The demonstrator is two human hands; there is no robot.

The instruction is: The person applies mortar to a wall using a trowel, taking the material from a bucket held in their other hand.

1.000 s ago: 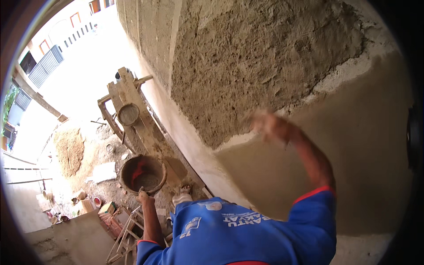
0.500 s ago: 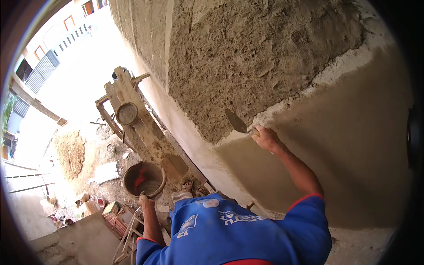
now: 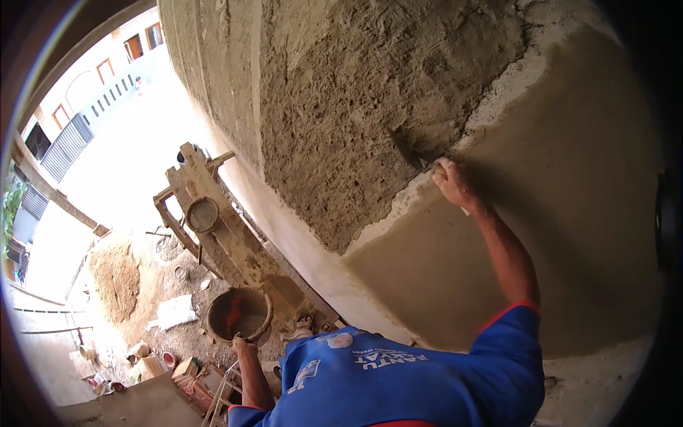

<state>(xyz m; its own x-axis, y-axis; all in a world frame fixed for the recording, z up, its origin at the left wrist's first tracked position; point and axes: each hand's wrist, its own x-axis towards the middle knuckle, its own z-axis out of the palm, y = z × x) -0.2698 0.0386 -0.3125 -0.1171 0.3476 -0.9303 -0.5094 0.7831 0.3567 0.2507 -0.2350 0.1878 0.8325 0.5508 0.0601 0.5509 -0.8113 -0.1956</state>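
My right hand (image 3: pixel 455 186) is closed round the handle of a trowel (image 3: pixel 405 149), reaching up to the wall. The trowel's dark blade lies against or very near the rough grey mortar (image 3: pixel 341 121), just by the pale ragged border of the smooth plaster (image 3: pixel 519 235). Low on the left, my left hand (image 3: pixel 245 347) grips the rim of a round bucket (image 3: pixel 265 324). Inside it there is a reddish patch and some greyish stuff I cannot make out well.
A scaffold of wooden planks (image 3: pixel 231 235) runs along the wall, with a round pan (image 3: pixel 203 215) on it. Below lie a sand heap (image 3: pixel 114 277), a white sack (image 3: pixel 176 313) and stacked tiles or bricks (image 3: pixel 196 388). A wooden ladder-like frame (image 3: pixel 222 398) stands near my left arm.
My right hand has moved up and to the right along the plaster border with the trowel. The left hand keeps its hold on the bucket, and the view has shifted slightly.
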